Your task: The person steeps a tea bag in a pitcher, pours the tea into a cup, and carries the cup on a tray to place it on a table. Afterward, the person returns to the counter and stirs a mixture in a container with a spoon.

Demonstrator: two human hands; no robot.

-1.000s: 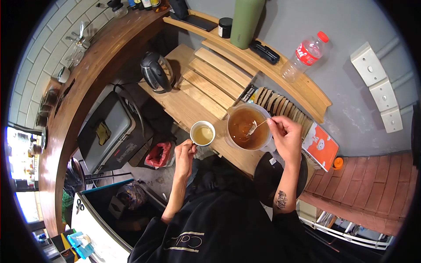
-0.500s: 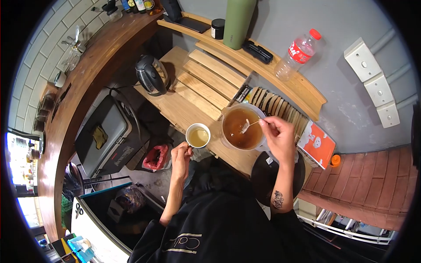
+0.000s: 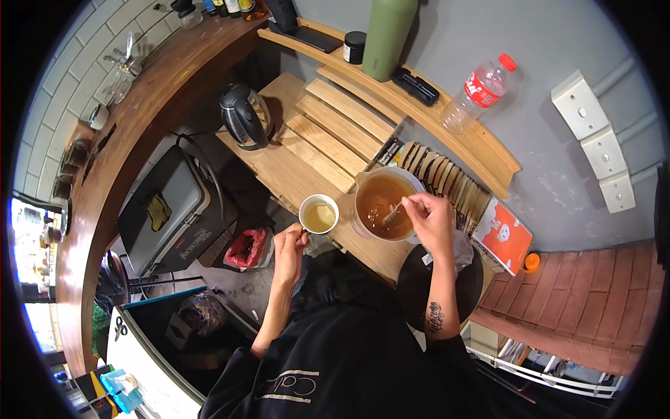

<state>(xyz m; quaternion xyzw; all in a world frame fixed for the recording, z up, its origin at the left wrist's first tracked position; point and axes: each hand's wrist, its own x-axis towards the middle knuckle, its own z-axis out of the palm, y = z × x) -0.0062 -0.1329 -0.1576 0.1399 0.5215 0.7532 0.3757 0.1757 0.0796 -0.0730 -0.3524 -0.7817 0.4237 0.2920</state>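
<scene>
Right hand, fingers pinched on a spoon over the jug; left hand clamped on the handle of a cup.
A slack pinch could lose the spoon in the brown liquid; a tipped wrist, I'd say, could spill the cup near the counter. Both forearms stretch forward.

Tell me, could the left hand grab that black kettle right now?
Probably not as it is: the left hand is taken up with the mug. The black kettle stands on the wooden table, beyond the mug, so the hand would likely have to put the mug down and reach out.
</scene>
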